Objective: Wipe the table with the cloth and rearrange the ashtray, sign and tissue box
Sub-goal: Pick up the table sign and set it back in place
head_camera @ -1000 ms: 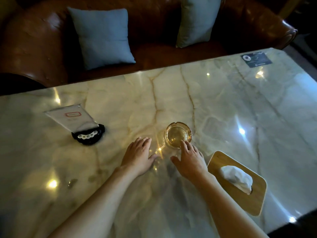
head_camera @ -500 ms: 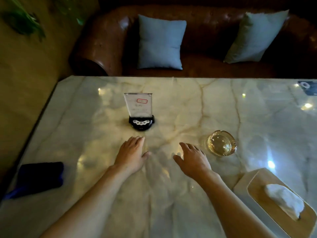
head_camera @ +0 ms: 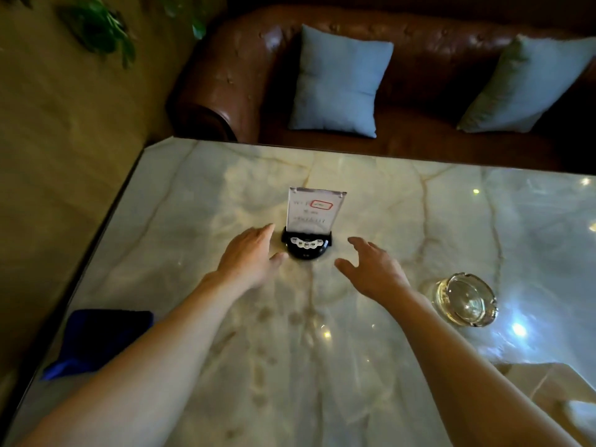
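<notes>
A clear acrylic sign (head_camera: 314, 211) on a black round base stands upright in the middle of the marble table (head_camera: 419, 201). My left hand (head_camera: 250, 256) is open just left of the base, thumb nearly touching it. My right hand (head_camera: 371, 269) is open a short way to the base's right, not touching. A glass ashtray (head_camera: 466, 300) sits to the right of my right wrist. The wooden tissue box (head_camera: 548, 385) is cut off at the lower right corner. A dark blue cloth (head_camera: 96, 337) lies folded at the table's left edge, partly under my left forearm.
A brown leather sofa (head_camera: 435, 59) with two pale blue cushions (head_camera: 338, 82) runs along the table's far edge. Green plant leaves (head_camera: 100, 30) hang at the upper left over a tan floor. The table's left edge is close to the cloth.
Both hands moved forward from the near table to either side of the sign's base. The view shifted left, pushing the ashtray and tissue box toward the right edge.
</notes>
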